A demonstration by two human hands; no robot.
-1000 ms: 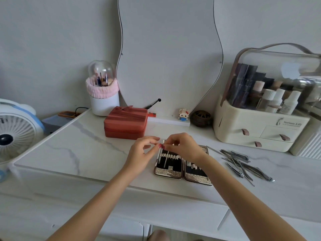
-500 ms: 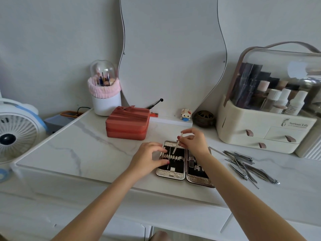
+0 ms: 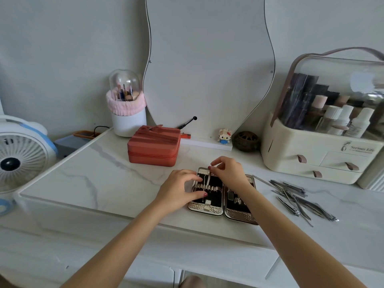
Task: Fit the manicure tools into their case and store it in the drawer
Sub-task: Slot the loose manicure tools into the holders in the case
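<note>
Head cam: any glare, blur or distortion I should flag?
Head view: soft daylight and faint shadows; glare on the organizer's clear lid; wide-angle bending at the edges, fan stretched; loose tools smeared; case fairly sharp.

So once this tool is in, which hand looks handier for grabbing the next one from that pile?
Probably the right hand: the loose tools lie on its side of the open case, while the left hand rests on the case's far half, steadying it.
</note>
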